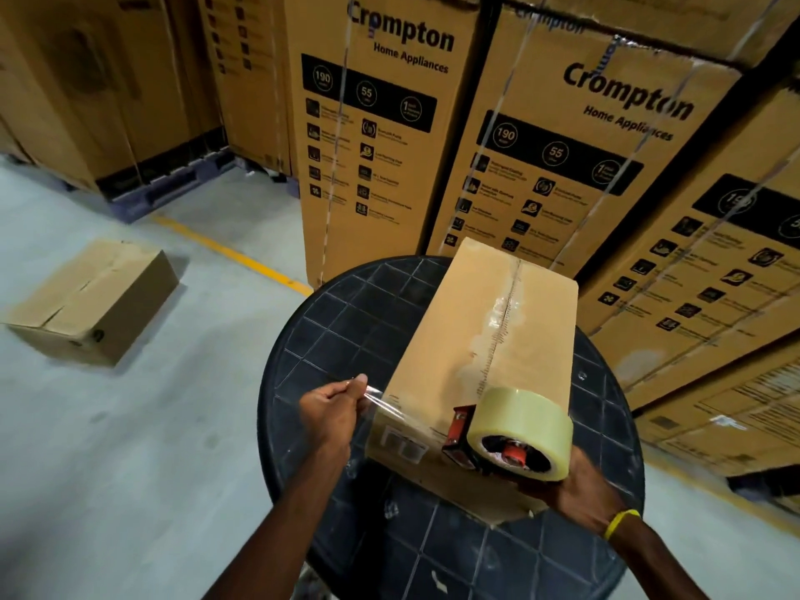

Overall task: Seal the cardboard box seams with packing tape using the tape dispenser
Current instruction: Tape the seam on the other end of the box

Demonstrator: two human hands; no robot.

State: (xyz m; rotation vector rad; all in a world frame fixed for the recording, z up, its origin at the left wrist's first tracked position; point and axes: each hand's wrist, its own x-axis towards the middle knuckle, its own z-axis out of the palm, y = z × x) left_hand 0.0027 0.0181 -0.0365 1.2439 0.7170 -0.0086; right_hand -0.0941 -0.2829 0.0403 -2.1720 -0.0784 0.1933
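A long brown cardboard box (pixel 459 339) lies on a round black table (pixel 337 322), its top centre seam covered by clear tape. My right hand (pixel 575 491) grips the red tape dispenser (pixel 465 435) with its big clear roll (pixel 519 430) at the box's near end. My left hand (pixel 333 409) pinches the free end of the tape strip (pixel 389 411), which is stretched from the dispenser leftwards across the near end of the box, just above its top.
Tall printed appliance cartons (pixel 381 136) stand stacked right behind the table and along the right. A smaller closed carton (pixel 91 300) lies on the grey floor at left, near a yellow floor line (pixel 233 253). Further cartons sit on pallets at the back left.
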